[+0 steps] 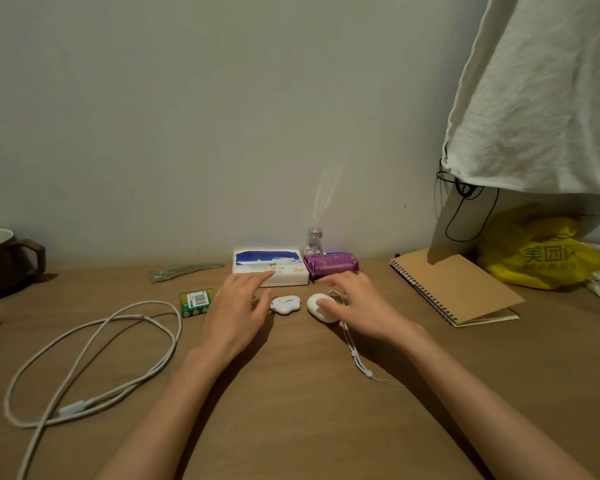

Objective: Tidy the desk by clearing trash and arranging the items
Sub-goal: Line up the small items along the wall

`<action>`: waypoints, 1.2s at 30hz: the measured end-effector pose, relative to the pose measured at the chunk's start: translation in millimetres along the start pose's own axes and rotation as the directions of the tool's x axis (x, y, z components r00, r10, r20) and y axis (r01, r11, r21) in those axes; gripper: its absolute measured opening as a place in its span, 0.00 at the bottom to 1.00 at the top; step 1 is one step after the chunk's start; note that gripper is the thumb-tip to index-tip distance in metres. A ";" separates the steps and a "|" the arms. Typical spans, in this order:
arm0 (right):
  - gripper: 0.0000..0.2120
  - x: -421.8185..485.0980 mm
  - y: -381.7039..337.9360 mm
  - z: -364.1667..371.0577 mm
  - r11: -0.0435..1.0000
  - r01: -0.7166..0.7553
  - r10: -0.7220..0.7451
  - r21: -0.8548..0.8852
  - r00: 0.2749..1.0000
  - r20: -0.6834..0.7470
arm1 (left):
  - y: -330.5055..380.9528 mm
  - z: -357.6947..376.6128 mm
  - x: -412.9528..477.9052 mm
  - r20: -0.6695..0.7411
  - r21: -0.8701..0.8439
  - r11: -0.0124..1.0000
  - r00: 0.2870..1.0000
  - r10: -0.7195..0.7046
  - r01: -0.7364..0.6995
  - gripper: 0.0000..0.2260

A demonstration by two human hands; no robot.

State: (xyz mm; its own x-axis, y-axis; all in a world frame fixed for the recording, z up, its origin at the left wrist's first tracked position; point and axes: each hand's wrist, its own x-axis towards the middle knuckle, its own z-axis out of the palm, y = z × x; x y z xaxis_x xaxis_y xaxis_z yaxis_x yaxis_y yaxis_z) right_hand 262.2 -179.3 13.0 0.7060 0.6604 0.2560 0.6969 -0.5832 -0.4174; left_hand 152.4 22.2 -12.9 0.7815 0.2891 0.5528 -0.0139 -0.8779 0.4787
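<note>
Both hands reach over the middle of the wooden desk [291,410]. My left hand [236,306] hovers with spread fingers, its thumb close to a small white paw-shaped gadget [284,304]. My right hand [357,306] rests its thumb on a white oval gadget [321,308] with a thin white lanyard [355,355] trailing toward me. Behind them, against the wall, lie a white and blue tissue pack [284,268] and a purple packet [331,265], with a small glass bottle [314,240] standing behind.
A green battery pack [196,301] and a clear plastic wrapper [184,270] lie left of the hands. A white cable [90,362] loops at front left. A brown mug [4,261] stands far left. A kraft spiral notebook [454,289], yellow bag [541,254] and hanging white cloth [541,98] fill the right.
</note>
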 end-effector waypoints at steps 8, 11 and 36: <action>0.21 -17.0 -10.5 21.4 0.999 0.006 -0.007 -0.038 1.000 -0.011 | 11.0 18.0 -14.6 0.249 0.045 0.999 0.968 -0.012 0.001 0.19; 0.22 -12.6 -13.0 13.6 0.999 0.020 -0.019 -0.026 1.000 0.023 | 9.7 18.8 -14.1 0.226 0.056 0.998 0.974 -0.007 -0.006 0.17; 0.19 27.6 62.2 1.4 0.995 -0.035 0.045 0.094 0.993 -0.107 | 7.6 39.1 15.8 0.074 0.122 0.989 0.994 0.074 -0.083 0.11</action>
State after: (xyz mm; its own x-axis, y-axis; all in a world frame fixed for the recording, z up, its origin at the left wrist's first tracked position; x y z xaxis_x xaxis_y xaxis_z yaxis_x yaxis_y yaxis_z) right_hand 324.9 -196.7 -7.1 0.7460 0.5793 0.3285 0.6568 -0.5586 -0.5064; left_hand 189.0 5.2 -27.2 0.8226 0.1938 0.5345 -0.0026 -0.9388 0.3445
